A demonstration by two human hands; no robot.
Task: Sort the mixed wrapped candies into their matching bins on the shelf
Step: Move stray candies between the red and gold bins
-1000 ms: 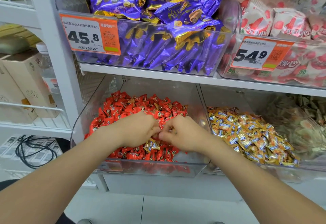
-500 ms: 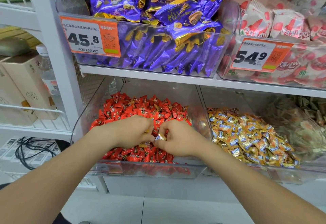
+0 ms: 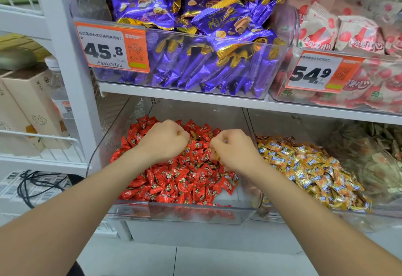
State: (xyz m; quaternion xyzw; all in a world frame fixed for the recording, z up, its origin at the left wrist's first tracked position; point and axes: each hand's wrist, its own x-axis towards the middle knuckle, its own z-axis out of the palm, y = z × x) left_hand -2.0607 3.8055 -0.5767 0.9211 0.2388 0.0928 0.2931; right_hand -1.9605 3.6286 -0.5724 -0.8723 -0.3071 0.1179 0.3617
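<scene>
Stray gold-wrapped candy [image 3: 214, 155]: a yellow edge shows under the curled fingers [image 3: 219, 145] of the right hand [image 3: 236, 151], pinched, and the rest of the piece is hidden. It sits above the right half of the red candies [image 3: 180, 180], inside the red bin [image 3: 174, 216] on the lower shelf. Its long axis cannot be read. The left hand [image 3: 164, 140] is just beside it, to its left, closed into a fist over the same heap. A small gold wrapper [image 3: 178, 133] glints between its knuckles, so it probably holds a stray too. How much of one cannot be told. The matching gold candies [image 3: 309, 167] lie directly right of the right hand, in the neighbouring gold bin [image 3: 315, 218], with the clear side walls between them. Judgement: the right hand is the nearer by far. A short carry rightward and up over the wall should do, while the left hand's piece must cross the whole red bin or be passed over.
</scene>
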